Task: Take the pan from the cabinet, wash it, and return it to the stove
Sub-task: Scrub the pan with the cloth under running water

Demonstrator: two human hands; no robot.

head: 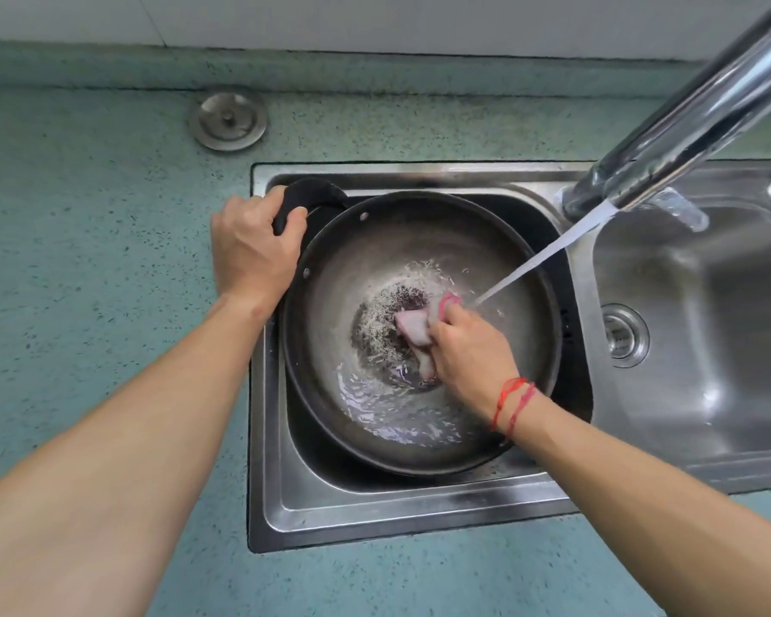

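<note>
Sitting in the left sink basin (277,505), the pan (486,242) catches faucet (686,113) water. Left hand (250,251) grips its black handle (306,193); right hand (468,349) clutches a pinkish cloth (412,327) against the pan's bottom.

Bright, even light; glare on the faucet (695,100); wide-angle bending at edges.

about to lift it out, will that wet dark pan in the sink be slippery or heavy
Probably slippery: the wide dark metal pan is wet, with water pooled inside. Likely heavy and apt to tip: the left hand grips only one black side handle.
</note>
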